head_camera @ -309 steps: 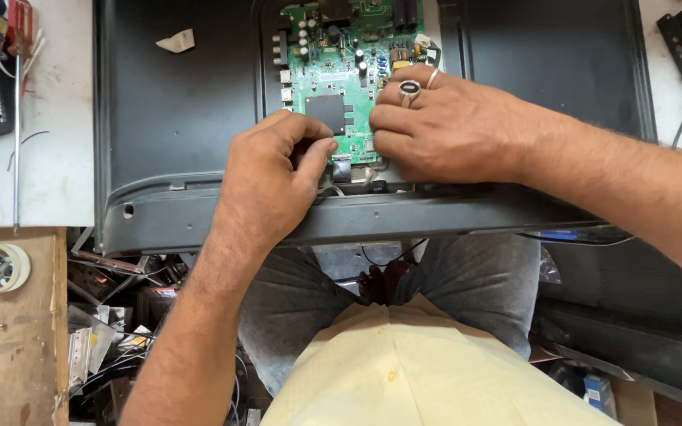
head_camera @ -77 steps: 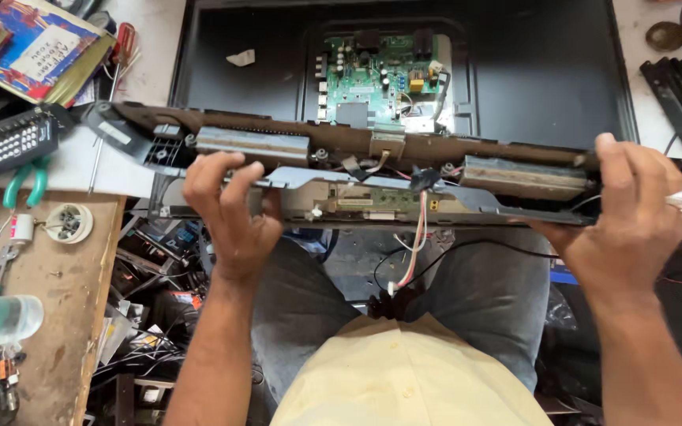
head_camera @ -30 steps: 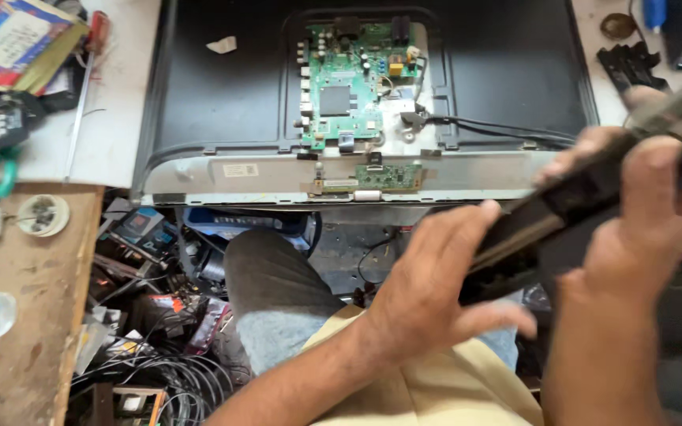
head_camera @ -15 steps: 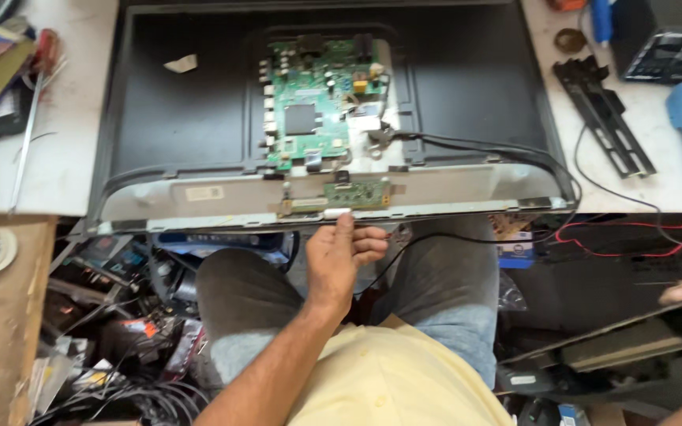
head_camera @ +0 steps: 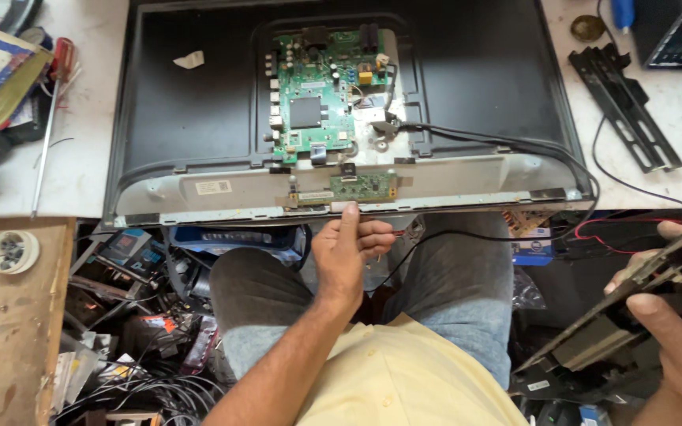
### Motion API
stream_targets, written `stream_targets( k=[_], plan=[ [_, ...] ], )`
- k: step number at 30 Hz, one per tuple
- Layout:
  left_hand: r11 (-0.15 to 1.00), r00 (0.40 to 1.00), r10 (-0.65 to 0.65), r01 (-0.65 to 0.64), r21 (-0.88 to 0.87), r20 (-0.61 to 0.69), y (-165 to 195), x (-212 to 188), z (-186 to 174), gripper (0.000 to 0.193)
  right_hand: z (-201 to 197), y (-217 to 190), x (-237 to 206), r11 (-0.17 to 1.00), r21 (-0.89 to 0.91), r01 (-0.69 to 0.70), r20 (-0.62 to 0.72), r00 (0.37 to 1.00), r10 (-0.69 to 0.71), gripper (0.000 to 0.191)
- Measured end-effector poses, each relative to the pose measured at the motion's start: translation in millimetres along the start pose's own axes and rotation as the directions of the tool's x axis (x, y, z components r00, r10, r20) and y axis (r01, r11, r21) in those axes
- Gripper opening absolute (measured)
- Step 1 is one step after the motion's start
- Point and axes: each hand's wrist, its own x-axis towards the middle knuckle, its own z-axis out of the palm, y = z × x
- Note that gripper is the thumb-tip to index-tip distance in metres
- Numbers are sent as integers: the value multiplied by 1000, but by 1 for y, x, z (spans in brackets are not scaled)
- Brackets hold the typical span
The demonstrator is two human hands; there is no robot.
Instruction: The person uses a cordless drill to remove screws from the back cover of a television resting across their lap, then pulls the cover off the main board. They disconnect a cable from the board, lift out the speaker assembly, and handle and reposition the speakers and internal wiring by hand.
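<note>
Both hands apart — left hand [head_camera: 346, 251] now touching small board [head_camera: 362, 186], right hand [head_camera: 676, 347] lower.

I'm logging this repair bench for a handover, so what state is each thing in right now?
Television: face down on the table, back cover off.
Main circuit board: exposed, mounted in the centre.
Small strip board: exposed at the lower edge.
Left hand: forefinger touching the lower edge below the strip board.
Right hand: gripping the removed dark strip, held off to the side.
Black bracket: lying loose on the table.
</note>
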Motion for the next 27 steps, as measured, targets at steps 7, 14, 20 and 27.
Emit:
stream_targets(
  k=[7, 14, 20, 27],
  plan=[
    [999, 1000, -25, 26, -41, 8, 3, 3, 4, 41, 16, 10, 29, 985, -173, -14, 48, 999, 22, 80],
    [999, 993, 40, -41, 9, 108, -6, -10, 6, 40, 27, 0, 31, 995, -92, -50, 73, 996, 57, 80],
    [976, 906, -158, 83, 199, 394, 11, -37, 26, 36, 30, -22, 50, 980, -196, -42, 197, 977, 81, 84],
    [73, 373, 666, -894, 441, 646, 117, -57, 16, 35, 54, -63, 130, 890, -438, 125, 607, 771, 190, 107]
  ],
)
